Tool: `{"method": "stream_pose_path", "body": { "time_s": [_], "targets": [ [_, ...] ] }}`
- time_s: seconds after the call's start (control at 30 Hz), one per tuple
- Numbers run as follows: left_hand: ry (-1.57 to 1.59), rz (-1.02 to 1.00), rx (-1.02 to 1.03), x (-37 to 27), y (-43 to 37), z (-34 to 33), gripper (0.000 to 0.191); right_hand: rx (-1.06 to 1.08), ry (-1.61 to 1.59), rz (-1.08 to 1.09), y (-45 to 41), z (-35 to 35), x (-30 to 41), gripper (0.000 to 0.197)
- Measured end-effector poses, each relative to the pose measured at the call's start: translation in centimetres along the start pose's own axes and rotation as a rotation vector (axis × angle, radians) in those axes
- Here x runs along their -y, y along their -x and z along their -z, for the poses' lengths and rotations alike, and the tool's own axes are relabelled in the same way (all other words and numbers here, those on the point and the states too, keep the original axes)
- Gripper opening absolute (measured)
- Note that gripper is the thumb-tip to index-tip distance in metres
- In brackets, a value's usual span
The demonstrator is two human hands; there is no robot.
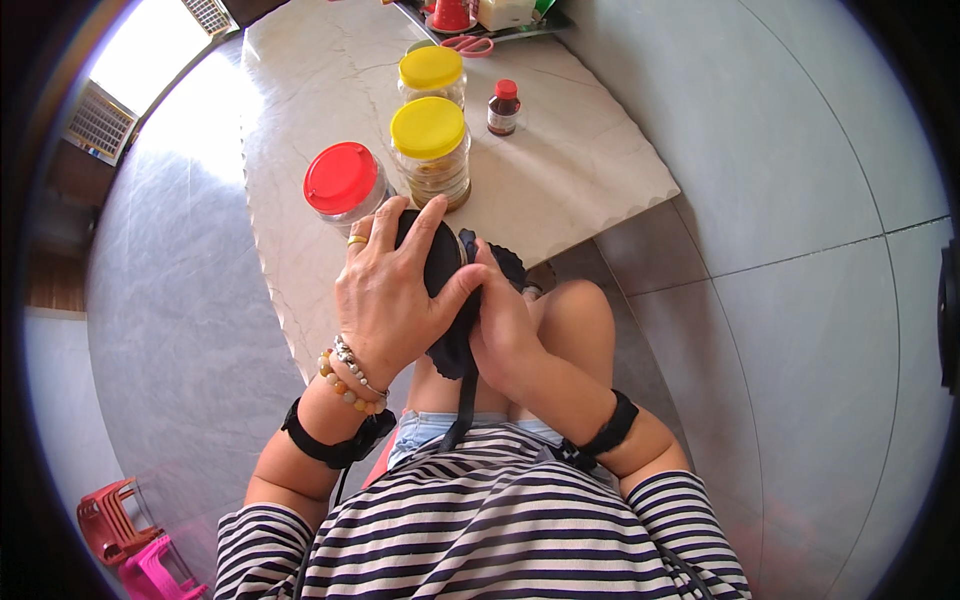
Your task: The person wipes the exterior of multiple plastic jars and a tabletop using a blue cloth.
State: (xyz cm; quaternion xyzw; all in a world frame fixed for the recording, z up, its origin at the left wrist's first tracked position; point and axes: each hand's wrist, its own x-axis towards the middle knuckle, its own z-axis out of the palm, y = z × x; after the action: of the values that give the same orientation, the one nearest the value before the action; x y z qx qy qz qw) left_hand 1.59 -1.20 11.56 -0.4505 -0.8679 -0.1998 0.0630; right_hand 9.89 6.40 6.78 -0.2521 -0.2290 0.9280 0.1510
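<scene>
My left hand (390, 281) spreads over a round black item that looks like a lid (439, 251), its fingers and thumb gripping the edge. A thin pale rim shows along that item's right side; what lies beneath is hidden. With my right hand (506, 322) I hold a dark cloth (450, 356) with a scalloped edge against the item. The thumb of the left hand meets the right fingers. Just beyond my fingertips stand a clear jar with a red lid (341, 178) and a clear jar with a yellow lid (429, 129), some contents low inside.
Another yellow-lidded jar (430, 69) stands behind, with a small brown red-capped bottle (504, 109) to its right. Pink-handled scissors (469, 46) lie near a dark tray (525, 31) on the marble-patterned table (570, 180). Plastic stools (116, 517) stand at lower left.
</scene>
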Motion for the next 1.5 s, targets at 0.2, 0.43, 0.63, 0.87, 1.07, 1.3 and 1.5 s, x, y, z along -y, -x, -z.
{"method": "stream_pose_path", "body": {
  "time_s": [0.2, 0.43, 0.63, 0.87, 1.07, 1.3, 1.5],
  "targets": [
    [0.140, -0.221, 0.182, 1.3, -0.4, 3.1, 0.080, 0.022, 0.039, 0.068, 0.4, -1.4, 1.7, 0.049],
    [0.254, -0.260, 0.294, 3.5, -2.1, 3.1, 0.083, 0.033, 0.056, 0.017, -2.4, -0.2, 2.1, 0.047],
    [0.293, -0.195, 0.033, 2.5, -0.6, 0.8, 0.078, 0.029, 0.179, 0.068, -5.9, 3.8, -0.2, 0.050],
    [0.317, -0.018, -0.054, 1.8, -0.3, 0.2, 0.076, 0.023, 0.204, 0.080, -2.9, 3.2, -1.2, 0.055],
    [0.306, 0.011, -0.126, 3.5, -0.7, 0.1, 0.079, 0.154, 0.168, 0.081, 1.5, -1.8, 1.3, 0.065],
    [0.370, 0.039, -0.125, 4.9, 0.8, 0.8, 0.085, 0.228, 0.646, 0.404, -2.6, 0.3, -0.5, 0.056],
    [0.381, 0.067, -0.089, 5.0, 1.4, 1.4, 0.089, 0.140, 0.578, 0.351, -5.7, 4.7, -2.0, 0.043]
  ]
}}
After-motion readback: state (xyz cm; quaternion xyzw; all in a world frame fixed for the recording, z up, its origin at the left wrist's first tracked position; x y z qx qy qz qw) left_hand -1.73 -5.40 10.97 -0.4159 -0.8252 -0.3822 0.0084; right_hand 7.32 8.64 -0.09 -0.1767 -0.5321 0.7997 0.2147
